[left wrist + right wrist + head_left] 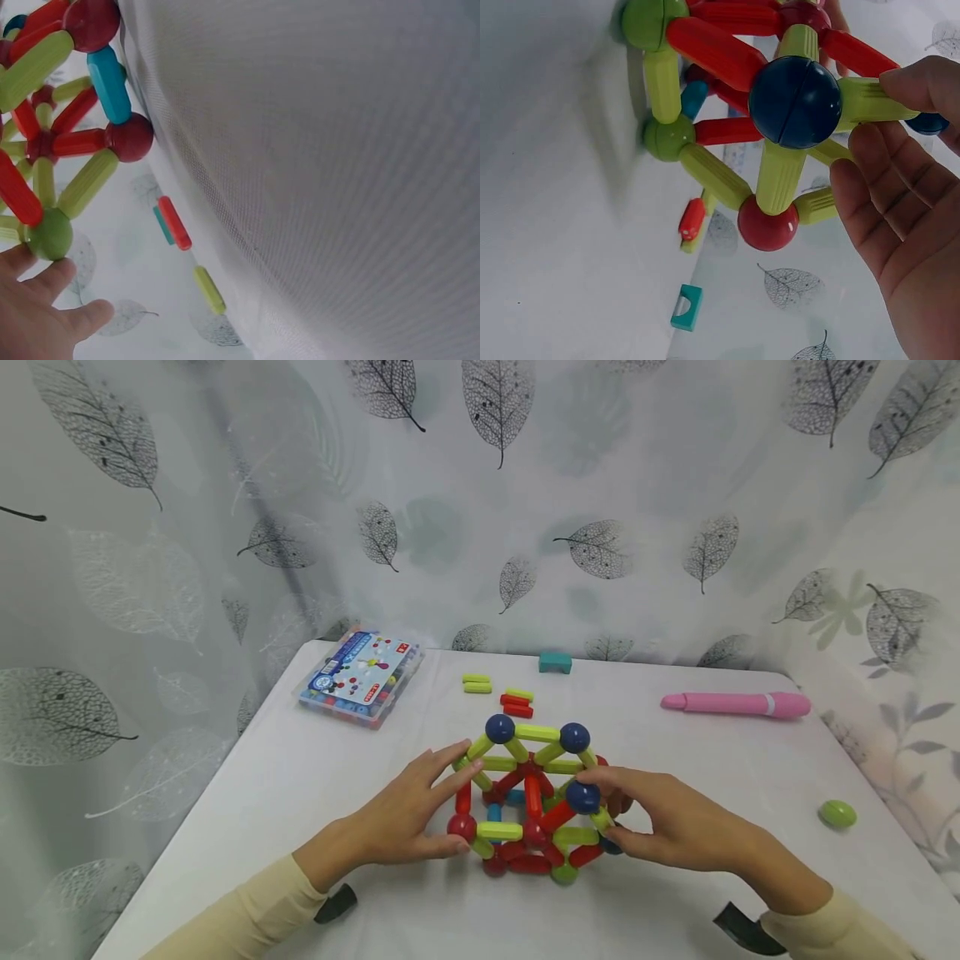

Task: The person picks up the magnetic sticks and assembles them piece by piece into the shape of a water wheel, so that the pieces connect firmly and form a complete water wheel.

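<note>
The ball-and-stick frame (534, 797) sits on the white table (247, 810) right in front of you, a cage of green, red and blue sticks joined by balls, two dark blue balls up top. Your left hand (408, 814) rests against its left side, fingers stretched out straight along a green stick, nothing gripped. Your right hand (663, 827) is on the other side, thumb and fingertips pinching a green stick just beside a dark blue ball (795, 103). Behind the frame, loose sticks (506, 693) lie in a small cluster, green and red, with a teal block (554, 662) further back by the leaf-print curtain (525, 485). Far left, a flat plastic box (360, 678) of parts. To the right, well apart, a pink pen (738, 703), and a green ball (837, 813) near the table's right edge.
</note>
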A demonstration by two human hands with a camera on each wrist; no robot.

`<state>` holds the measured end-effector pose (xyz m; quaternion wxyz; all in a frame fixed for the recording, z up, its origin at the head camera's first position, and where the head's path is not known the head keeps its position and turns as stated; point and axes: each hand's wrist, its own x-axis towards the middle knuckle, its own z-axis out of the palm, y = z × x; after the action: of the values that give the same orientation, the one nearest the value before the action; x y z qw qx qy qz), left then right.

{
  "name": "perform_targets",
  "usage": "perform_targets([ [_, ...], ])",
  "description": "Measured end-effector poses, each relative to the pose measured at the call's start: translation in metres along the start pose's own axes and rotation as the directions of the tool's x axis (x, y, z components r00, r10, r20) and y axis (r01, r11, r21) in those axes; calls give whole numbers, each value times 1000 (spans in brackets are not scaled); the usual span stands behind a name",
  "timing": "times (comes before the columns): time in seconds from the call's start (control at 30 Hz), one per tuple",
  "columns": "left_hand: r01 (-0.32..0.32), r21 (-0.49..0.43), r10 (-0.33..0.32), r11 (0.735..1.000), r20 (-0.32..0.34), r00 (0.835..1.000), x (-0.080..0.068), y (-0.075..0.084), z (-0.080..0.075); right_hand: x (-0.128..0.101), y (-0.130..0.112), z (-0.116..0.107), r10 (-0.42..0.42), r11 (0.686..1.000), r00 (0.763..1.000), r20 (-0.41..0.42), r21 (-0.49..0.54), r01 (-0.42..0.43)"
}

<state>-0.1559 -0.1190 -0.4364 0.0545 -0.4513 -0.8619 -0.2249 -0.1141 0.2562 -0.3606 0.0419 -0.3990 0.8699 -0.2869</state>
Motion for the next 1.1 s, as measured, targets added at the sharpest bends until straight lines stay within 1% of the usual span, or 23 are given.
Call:
perform_targets([
  [0.17,4,1,-4,1000,-3,1000,0,0,-1,-1,1,1,-18,1000,1000,-18,0,18],
  [0.4,-5,19,5,1000,-11,1000,-1,0,-1,-2,2,1,-72,997,996,-53,-39,70],
  [0.5,-4,12,4,1000,-13,1000,-1,0,-2,-2,2,-1,-70,997,996,-47,-39,68],
  [0.57,-2,3,3,1000,-14,1000,-1,-1,-2,-2,4,-3,-75,997,995,-58,-31,73],
  [0.67,-10,6,10,1000,-18,1000,-1,-1,-2,0,12,-10,-110,994,987,-118,-22,108],
  [0.73,-15,13,16,1000,-22,1000,-1,-2,-1,5,24,-16,-149,989,970,-194,-34,145],
  [0.8,-19,15,19,1000,-24,1000,-1,-2,-1,16,38,-24,-173,985,950,-261,-70,160],
  [0.83,-17,13,17,1000,-24,1000,-1,-2,-1,24,46,-27,-170,984,943,-287,-98,148],
  [0.9,-14,5,14,1000,-23,1000,-1,-2,-1,43,63,-32,-148,983,940,-308,-150,105],
  [0.93,-11,-1,11,1000,-20,1000,-1,-2,-1,54,71,-34,-122,981,945,-303,-181,69],
  [1.0,-5,-10,4,1000,-18,1000,-1,-1,-1,78,86,-34,-53,973,965,-257,-229,-8],
  [1.07,-1,-15,1,1000,-19,1000,-1,-1,0,102,99,-31,22,959,984,-179,-274,-71],
  [1.1,2,-17,-2,1000,-19,1000,-1,0,0,114,106,-28,61,949,988,-138,-298,-101],
])
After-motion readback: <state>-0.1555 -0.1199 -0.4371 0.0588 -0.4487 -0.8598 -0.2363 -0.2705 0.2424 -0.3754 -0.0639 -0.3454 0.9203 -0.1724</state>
